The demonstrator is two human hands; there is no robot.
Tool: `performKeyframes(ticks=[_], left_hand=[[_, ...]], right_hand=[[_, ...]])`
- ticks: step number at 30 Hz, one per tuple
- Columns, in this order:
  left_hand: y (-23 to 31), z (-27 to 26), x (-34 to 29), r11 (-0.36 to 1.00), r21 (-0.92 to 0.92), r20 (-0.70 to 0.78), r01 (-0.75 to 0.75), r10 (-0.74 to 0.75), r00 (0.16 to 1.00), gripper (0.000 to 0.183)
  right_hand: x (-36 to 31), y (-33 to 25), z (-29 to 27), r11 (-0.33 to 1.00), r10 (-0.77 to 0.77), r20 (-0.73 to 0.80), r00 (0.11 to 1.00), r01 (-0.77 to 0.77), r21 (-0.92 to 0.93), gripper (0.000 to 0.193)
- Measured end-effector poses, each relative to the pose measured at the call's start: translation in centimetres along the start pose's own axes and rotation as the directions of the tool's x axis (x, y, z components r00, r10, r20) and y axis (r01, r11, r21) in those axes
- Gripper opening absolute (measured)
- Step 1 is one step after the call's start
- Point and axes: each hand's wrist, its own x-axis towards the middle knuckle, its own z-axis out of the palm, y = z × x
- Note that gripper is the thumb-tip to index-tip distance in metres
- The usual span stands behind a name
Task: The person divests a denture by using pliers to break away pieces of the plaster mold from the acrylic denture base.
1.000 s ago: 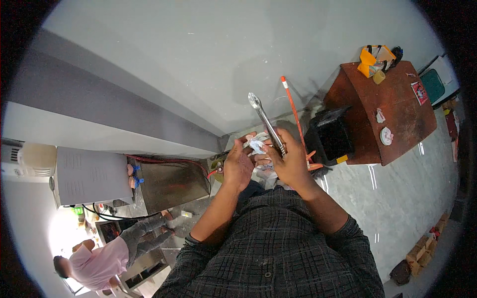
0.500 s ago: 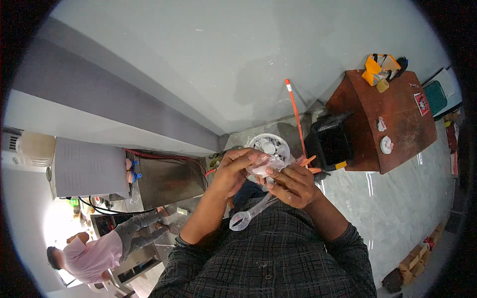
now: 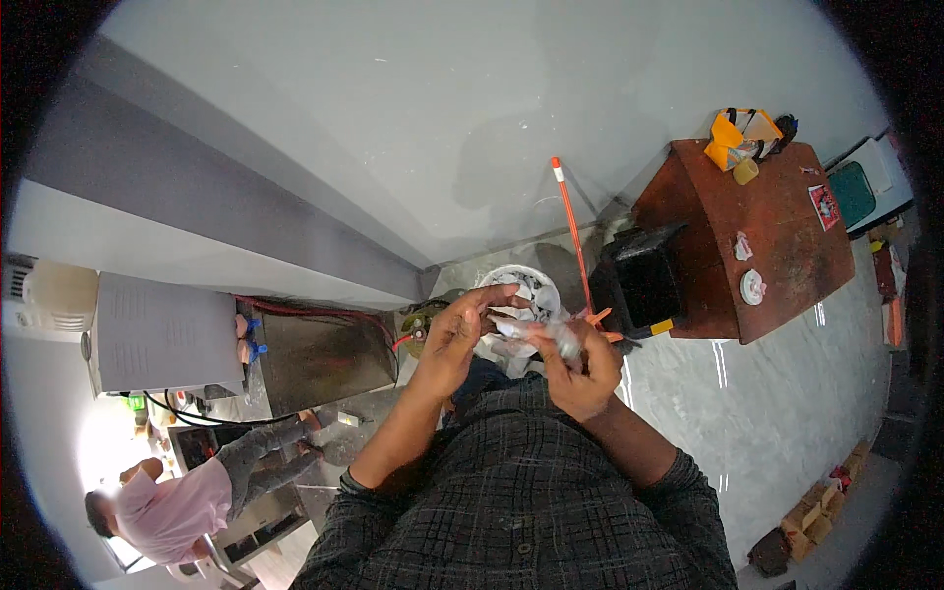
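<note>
My right hand (image 3: pixel 588 369) is closed on crumpled clear plastic film (image 3: pixel 567 341), which is blurred by movement. A whitish part of the film reaches toward my left hand (image 3: pixel 454 339). That hand is raised opposite, its thumb and forefinger apart and the other fingers curled; I cannot tell whether their tips touch the film. Below both hands a round white bin (image 3: pixel 547 280) holds crumpled white and silvery waste.
A long orange-handled broom (image 3: pixel 571 216) leans on the wall beside a black bin (image 3: pixel 644 285). To the right stands a brown table (image 3: pixel 787 231) bearing a yellow bag (image 3: pixel 733 143). At left are a grey metal cabinet (image 3: pixel 167 334) and a person in pink (image 3: pixel 177 511).
My hands have moved apart, and the left fingers have spread. The clear plastic that hung below my hands is now gathered up in my right hand.
</note>
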Motion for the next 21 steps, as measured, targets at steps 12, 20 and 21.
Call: performKeyframes(ticks=[12, 20, 21], left_hand=[[-3.3, 1.3, -0.1, 0.998, 0.005, -0.222, 0.068, -0.066, 0.973, 0.029], [-2.9, -0.3, -0.1, 0.966, -0.239, -0.273, 0.097, -0.163, 0.948, 0.032], [-2.7, -0.5, -0.3, 0.971, -0.218, -0.291, 0.097, -0.159, 0.943, 0.032]], right_hand=[[0.7, 1.4, -0.7, 0.515, 0.744, 0.246, 0.622, -0.767, 0.382, 0.039], [-2.7, 3.6, -4.3, 0.591, 0.655, 0.417, 0.63, -0.771, 0.236, 0.024], [-2.8, 3.0, -4.4, 0.6, 0.645, 0.436, 0.627, -0.769, 0.218, 0.024]])
